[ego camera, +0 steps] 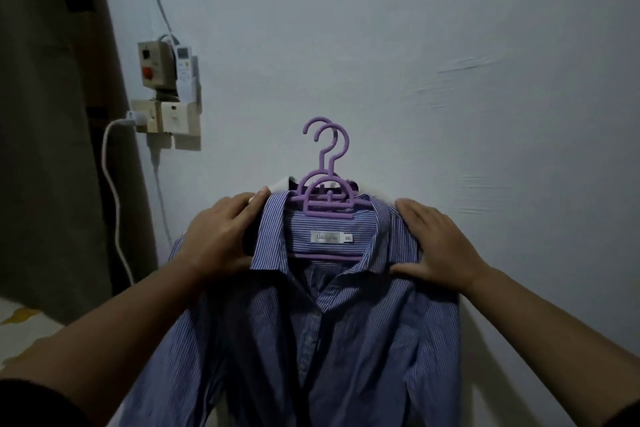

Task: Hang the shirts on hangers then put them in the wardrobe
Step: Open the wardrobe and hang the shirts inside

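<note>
Two purple hangers (327, 194) sit stacked inside the collar of the blue striped shirt (346, 322), hooks pointing straight up between my hands. My left hand (216, 236) grips the left shoulder, fingers curled over the fabric; my right hand (436, 246) lies flatter on the right shoulder, thumb pinching the collar. A wall socket (166, 118) and white cable (116, 211) are off left, well apart. No wardrobe is visible.

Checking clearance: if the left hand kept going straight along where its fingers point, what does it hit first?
The left hand points up and right along the striped shirt collar. Probably the white garment edge behind it, then the purple hangers; depth is unclear.
</note>
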The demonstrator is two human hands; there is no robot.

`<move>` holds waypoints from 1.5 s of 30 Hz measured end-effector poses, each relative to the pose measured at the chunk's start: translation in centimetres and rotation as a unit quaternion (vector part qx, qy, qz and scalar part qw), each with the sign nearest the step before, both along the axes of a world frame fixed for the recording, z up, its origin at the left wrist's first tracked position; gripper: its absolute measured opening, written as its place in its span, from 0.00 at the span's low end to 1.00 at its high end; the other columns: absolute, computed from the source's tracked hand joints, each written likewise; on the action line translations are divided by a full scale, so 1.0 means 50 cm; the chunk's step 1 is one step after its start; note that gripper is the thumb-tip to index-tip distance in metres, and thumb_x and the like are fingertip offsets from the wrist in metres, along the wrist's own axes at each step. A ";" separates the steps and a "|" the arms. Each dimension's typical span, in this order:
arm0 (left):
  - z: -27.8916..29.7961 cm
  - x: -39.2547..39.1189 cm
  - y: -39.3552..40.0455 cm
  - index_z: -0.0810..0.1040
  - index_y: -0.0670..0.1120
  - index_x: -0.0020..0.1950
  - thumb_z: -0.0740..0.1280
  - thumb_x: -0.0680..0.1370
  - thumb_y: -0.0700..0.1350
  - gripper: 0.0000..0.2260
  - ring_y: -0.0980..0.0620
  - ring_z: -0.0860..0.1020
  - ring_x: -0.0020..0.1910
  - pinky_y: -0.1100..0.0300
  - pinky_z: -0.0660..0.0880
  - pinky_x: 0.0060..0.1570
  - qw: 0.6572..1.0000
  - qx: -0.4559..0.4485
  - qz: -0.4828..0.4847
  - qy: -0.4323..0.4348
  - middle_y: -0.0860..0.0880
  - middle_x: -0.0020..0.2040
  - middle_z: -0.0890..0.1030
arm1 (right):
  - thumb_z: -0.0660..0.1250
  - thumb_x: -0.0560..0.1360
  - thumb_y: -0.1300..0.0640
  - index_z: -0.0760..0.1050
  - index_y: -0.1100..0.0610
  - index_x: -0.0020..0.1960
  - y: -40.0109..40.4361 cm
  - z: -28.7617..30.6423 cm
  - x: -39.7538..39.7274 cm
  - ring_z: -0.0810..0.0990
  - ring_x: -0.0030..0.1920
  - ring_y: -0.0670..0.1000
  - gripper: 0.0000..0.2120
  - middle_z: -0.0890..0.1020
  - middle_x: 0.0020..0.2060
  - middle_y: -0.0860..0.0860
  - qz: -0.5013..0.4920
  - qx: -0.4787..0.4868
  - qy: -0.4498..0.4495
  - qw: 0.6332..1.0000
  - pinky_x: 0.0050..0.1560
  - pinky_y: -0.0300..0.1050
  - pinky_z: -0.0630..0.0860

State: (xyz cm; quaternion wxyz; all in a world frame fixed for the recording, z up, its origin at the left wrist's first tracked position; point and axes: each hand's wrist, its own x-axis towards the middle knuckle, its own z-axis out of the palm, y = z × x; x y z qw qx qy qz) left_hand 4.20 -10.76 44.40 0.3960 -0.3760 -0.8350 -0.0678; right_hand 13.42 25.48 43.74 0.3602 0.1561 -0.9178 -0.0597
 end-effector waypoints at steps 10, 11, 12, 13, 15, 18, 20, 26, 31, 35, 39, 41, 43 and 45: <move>0.059 -0.006 0.270 0.66 0.40 0.73 0.63 0.66 0.63 0.41 0.38 0.79 0.47 0.50 0.77 0.39 0.982 0.028 -0.188 0.005 0.40 0.60 0.78 | 0.80 0.57 0.42 0.59 0.58 0.73 0.132 0.077 0.234 0.77 0.57 0.60 0.52 0.75 0.61 0.59 -0.185 0.005 0.039 0.982 0.51 0.53 0.78; 0.063 -0.005 0.299 0.65 0.41 0.74 0.64 0.66 0.62 0.41 0.38 0.79 0.47 0.49 0.78 0.40 0.977 0.028 -0.213 0.003 0.39 0.60 0.78 | 0.79 0.57 0.42 0.59 0.58 0.73 0.139 0.081 0.264 0.77 0.57 0.60 0.52 0.75 0.61 0.59 -0.209 0.007 0.040 0.977 0.51 0.53 0.78; 0.065 -0.002 0.328 0.64 0.41 0.74 0.64 0.66 0.62 0.41 0.38 0.79 0.47 0.49 0.78 0.40 0.971 0.029 -0.236 0.001 0.39 0.60 0.77 | 0.79 0.58 0.42 0.59 0.58 0.73 0.145 0.083 0.295 0.76 0.57 0.61 0.52 0.75 0.61 0.60 -0.232 0.007 0.039 0.972 0.51 0.53 0.78; 0.067 0.003 0.358 0.64 0.42 0.74 0.64 0.66 0.62 0.41 0.37 0.78 0.47 0.49 0.78 0.40 0.965 0.027 -0.260 -0.001 0.39 0.59 0.77 | 0.79 0.59 0.42 0.59 0.58 0.74 0.149 0.085 0.328 0.76 0.58 0.61 0.52 0.74 0.61 0.60 -0.255 0.003 0.036 0.966 0.52 0.54 0.77; 0.069 0.018 0.417 0.62 0.42 0.75 0.65 0.66 0.63 0.42 0.38 0.78 0.48 0.49 0.78 0.41 0.952 0.021 -0.304 -0.006 0.38 0.59 0.77 | 0.78 0.60 0.42 0.59 0.59 0.74 0.151 0.085 0.399 0.75 0.59 0.61 0.51 0.74 0.62 0.60 -0.302 -0.002 0.034 0.953 0.54 0.54 0.76; 0.067 0.059 0.502 0.62 0.42 0.75 0.65 0.65 0.64 0.44 0.38 0.78 0.49 0.50 0.77 0.43 0.929 0.016 -0.369 -0.014 0.38 0.59 0.77 | 0.78 0.59 0.41 0.59 0.60 0.74 0.143 0.083 0.505 0.76 0.58 0.61 0.52 0.74 0.62 0.60 -0.379 0.006 0.035 0.925 0.52 0.53 0.77; 0.065 0.102 0.555 0.63 0.42 0.75 0.65 0.65 0.64 0.44 0.38 0.78 0.49 0.50 0.77 0.43 0.912 0.012 -0.410 -0.020 0.38 0.59 0.77 | 0.77 0.59 0.39 0.58 0.59 0.74 0.134 0.083 0.578 0.75 0.59 0.60 0.52 0.74 0.62 0.60 -0.432 0.014 0.037 0.901 0.53 0.53 0.76; 0.071 0.257 0.686 0.62 0.43 0.75 0.65 0.64 0.62 0.43 0.38 0.78 0.48 0.50 0.78 0.40 0.849 0.014 -0.528 -0.018 0.39 0.57 0.77 | 0.78 0.59 0.41 0.58 0.58 0.75 0.076 0.094 0.787 0.76 0.58 0.60 0.52 0.74 0.62 0.60 -0.561 0.034 0.046 0.826 0.52 0.53 0.76; 0.099 0.425 0.748 0.63 0.43 0.75 0.62 0.63 0.65 0.44 0.40 0.78 0.48 0.53 0.77 0.35 0.798 0.017 -0.602 0.003 0.41 0.55 0.78 | 0.78 0.60 0.42 0.56 0.57 0.75 0.016 0.112 0.968 0.75 0.59 0.62 0.52 0.73 0.62 0.61 -0.634 0.040 0.050 0.771 0.53 0.56 0.76; 0.128 0.568 0.798 0.59 0.46 0.77 0.66 0.62 0.65 0.47 0.44 0.78 0.47 0.57 0.75 0.32 0.758 0.015 -0.652 0.014 0.44 0.53 0.77 | 0.80 0.59 0.47 0.57 0.58 0.75 -0.031 0.129 1.106 0.76 0.56 0.63 0.52 0.73 0.62 0.61 -0.685 0.034 0.059 0.725 0.54 0.58 0.76; 0.158 0.721 0.842 0.56 0.49 0.78 0.66 0.62 0.60 0.46 0.44 0.77 0.49 0.55 0.74 0.33 0.712 0.013 -0.702 -0.001 0.46 0.54 0.75 | 0.82 0.58 0.51 0.57 0.59 0.75 -0.060 0.149 1.241 0.75 0.55 0.64 0.54 0.73 0.62 0.61 -0.723 0.021 0.084 0.685 0.56 0.60 0.75; 0.171 0.795 0.863 0.54 0.50 0.79 0.71 0.64 0.57 0.47 0.45 0.75 0.54 0.53 0.74 0.38 0.702 0.013 -0.712 -0.001 0.46 0.57 0.74 | 0.82 0.57 0.52 0.57 0.58 0.75 -0.067 0.160 1.306 0.75 0.55 0.65 0.54 0.73 0.62 0.61 -0.743 0.020 0.092 0.663 0.55 0.61 0.75; 0.182 0.864 0.880 0.50 0.52 0.79 0.74 0.66 0.54 0.48 0.46 0.73 0.58 0.53 0.74 0.42 0.692 0.021 -0.721 -0.005 0.47 0.59 0.72 | 0.82 0.57 0.52 0.56 0.58 0.75 -0.068 0.171 1.366 0.75 0.57 0.65 0.54 0.72 0.64 0.60 -0.755 0.023 0.098 0.648 0.56 0.62 0.75; 0.198 0.924 0.897 0.46 0.54 0.79 0.73 0.67 0.54 0.48 0.48 0.70 0.59 0.55 0.72 0.44 0.687 0.031 -0.726 -0.008 0.48 0.60 0.70 | 0.82 0.57 0.52 0.56 0.57 0.76 -0.061 0.185 1.420 0.74 0.60 0.64 0.54 0.72 0.65 0.59 -0.762 0.031 0.106 0.638 0.56 0.61 0.74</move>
